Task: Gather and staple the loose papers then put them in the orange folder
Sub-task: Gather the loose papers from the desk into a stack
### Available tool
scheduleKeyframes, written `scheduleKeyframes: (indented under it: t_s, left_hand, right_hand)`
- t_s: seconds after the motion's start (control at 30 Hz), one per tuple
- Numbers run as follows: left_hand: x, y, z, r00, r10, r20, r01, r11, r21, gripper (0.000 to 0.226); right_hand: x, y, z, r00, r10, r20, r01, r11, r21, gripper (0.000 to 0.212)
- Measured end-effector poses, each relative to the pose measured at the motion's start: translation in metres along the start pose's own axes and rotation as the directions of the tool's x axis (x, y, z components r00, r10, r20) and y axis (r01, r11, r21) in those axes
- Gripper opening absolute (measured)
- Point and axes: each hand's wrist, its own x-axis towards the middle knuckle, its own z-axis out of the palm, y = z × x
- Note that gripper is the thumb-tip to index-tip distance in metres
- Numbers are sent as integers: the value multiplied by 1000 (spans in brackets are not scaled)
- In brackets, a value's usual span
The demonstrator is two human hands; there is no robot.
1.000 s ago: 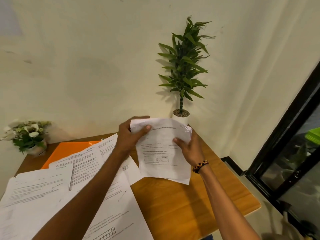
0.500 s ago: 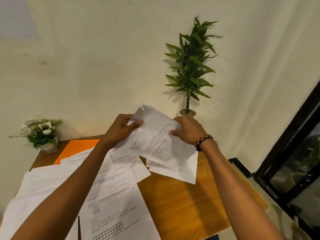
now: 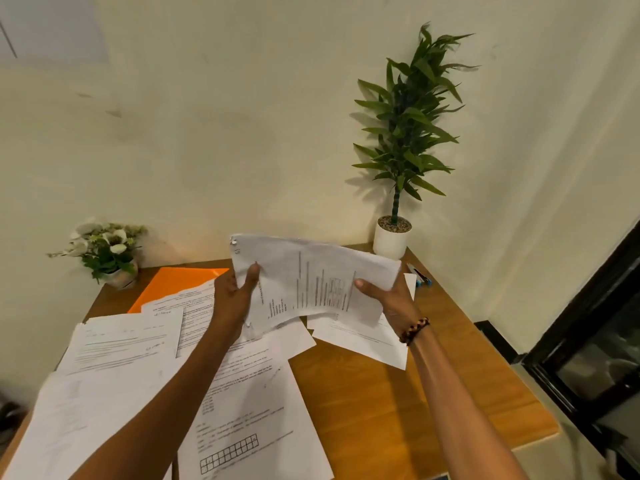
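Note:
I hold a printed white sheet [image 3: 311, 278] in the air above the wooden table [image 3: 398, 403], turned sideways. My left hand [image 3: 235, 296] grips its left edge, thumb on top. My right hand [image 3: 388, 299] grips its right edge. Another loose sheet [image 3: 360, 341] lies on the table just under my right hand. Several more loose papers [image 3: 121, 358] cover the left half of the table. The orange folder [image 3: 173, 282] lies at the back left, partly under papers. A small blue and white object [image 3: 419, 275], possibly the stapler, sits near the back right edge.
A tall green plant in a white pot [image 3: 393, 237] stands at the table's back right corner. A small flower pot [image 3: 110, 254] stands at the back left. A dark-framed glass door [image 3: 588, 358] is to the right. The wall is close behind.
The sheet has been turned from upright to sideways and lowered a little. A second sheet now lies on the table beneath it. My view has shifted left.

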Motion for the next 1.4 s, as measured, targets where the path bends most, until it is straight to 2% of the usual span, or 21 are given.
scheduleKeyframes:
  t_s: [0.1,0.2,0.3,0.37,0.53,0.7,0.83,0.93,1.07,1.2,1.3,1.4]
  left_hand:
    - [-4,-2,3,999,42,33,-44,997,57,37]
    - [-8,-9,3,992,-2,124,-8,997,73,47]
    - [-17,-27,7,968,-42,246,2,987,160,36]
    - [-25,-31,9,967,-67,246,27,986,162,26]
    - [-16,-38,7,960,-49,274,-9,978,207,32]
    - [-10,-46,0,927,-110,360,5,960,280,31]
    - [4,-38,-10,969,-98,227,24,952,306,35]
    - [10,-31,-16,974,-126,191,53,937,346,38]
    - [3,-34,-18,959,-91,270,-42,893,448,38]
    - [-6,-35,-22,954,-59,292,-64,917,394,33]
    - [-8,-39,-28,954,-108,281,7,940,340,37]
    - [-8,-36,-30,940,-142,312,48,956,290,34]
  right_hand:
    - [2,1,8,999,-27,-43,26,999,-26,38]
    - [4,11,15,996,-47,-71,38,992,-124,30]
    - [2,40,24,994,50,-93,-72,965,-251,35]
    - [-2,58,27,990,73,-120,-105,952,-288,41]
    - [-1,58,31,978,7,-206,-64,960,-272,36]
    - [-2,74,31,972,83,-219,-151,936,-319,34]
    - [6,60,20,946,6,-325,-150,896,-419,33]
    - [15,49,9,952,11,-306,-170,851,-497,34]
    - [15,44,-2,937,149,-317,-278,866,-416,37]
    - [5,50,-10,928,253,-275,-336,886,-319,43]
    - [1,54,-14,921,269,-281,-349,890,-293,42]
    - [-6,50,-13,949,198,-245,-261,930,-259,33]
